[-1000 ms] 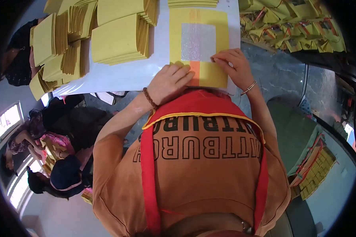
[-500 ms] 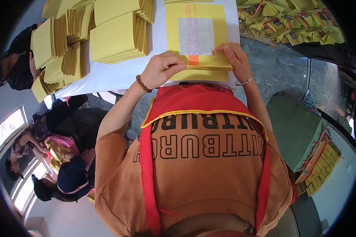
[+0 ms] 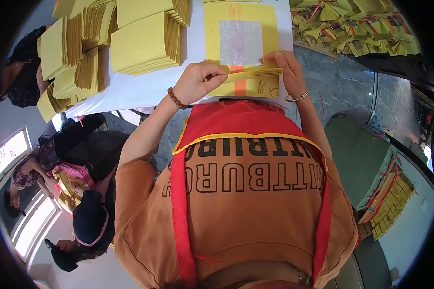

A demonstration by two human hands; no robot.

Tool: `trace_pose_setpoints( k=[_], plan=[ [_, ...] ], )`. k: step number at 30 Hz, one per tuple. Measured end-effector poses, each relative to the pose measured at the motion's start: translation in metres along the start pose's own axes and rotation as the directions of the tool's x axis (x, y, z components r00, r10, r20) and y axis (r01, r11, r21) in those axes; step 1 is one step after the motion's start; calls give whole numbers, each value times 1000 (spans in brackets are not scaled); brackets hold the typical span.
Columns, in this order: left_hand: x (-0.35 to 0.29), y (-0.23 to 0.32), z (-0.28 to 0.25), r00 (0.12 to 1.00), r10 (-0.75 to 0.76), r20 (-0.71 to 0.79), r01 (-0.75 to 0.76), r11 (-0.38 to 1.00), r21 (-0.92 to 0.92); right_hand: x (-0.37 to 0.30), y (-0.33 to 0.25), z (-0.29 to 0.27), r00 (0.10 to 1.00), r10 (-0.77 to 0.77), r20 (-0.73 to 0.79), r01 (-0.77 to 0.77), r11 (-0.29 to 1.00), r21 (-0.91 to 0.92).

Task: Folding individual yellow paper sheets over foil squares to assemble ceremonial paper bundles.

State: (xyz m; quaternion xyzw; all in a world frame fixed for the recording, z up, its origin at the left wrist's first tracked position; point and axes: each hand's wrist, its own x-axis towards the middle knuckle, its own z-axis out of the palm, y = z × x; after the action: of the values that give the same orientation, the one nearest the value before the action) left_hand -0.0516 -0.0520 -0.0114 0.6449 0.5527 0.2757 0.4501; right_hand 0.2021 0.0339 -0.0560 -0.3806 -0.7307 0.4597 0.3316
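Observation:
Yellow paper sheets (image 3: pixel 270 36) lie on the table in front of me, with a shiny silver square (image 3: pixel 226 43) and an orange stripe down the middle. Their near edge is raised and bent over into a narrow, layered band. At the left end of that band, my left hand (image 3: pixel 196 83) is closed in a pinch. My right hand (image 3: pixel 288 72) grips the right end, thumb and fingers bent around it. Below the band shows a yellow surface (image 3: pixel 250 88) with an orange stripe and dark handwritten marks.
Stacks of folded yellow paper (image 3: pixel 142 45) stand to the left on the white-covered table (image 3: pixel 194 29). Bundled yellow paper pieces with red ties (image 3: pixel 361 31) lie at the far right. People sit at the left, one in dark clothes (image 3: pixel 91 219). A green cover (image 3: pixel 357 159) lies at the right.
The near edge of the yellow sheets has been lifted and turned away from me. The handwritten marks and the orange stripe beneath have come into view.

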Motion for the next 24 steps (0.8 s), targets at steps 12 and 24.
trace_pose_setpoints(
  k=[12, 24],
  plan=[
    [1, -5, -6, 991, -130, 15, 130, 977, -168, -4, 0, -8, 983, -137, 119, 150, 983, -104],
    [18, -30, -7, 910, 389, -145, -316, 876, 365, 0, 15, -11, 999, 0, 40, -4, 994, 113]
  ],
)
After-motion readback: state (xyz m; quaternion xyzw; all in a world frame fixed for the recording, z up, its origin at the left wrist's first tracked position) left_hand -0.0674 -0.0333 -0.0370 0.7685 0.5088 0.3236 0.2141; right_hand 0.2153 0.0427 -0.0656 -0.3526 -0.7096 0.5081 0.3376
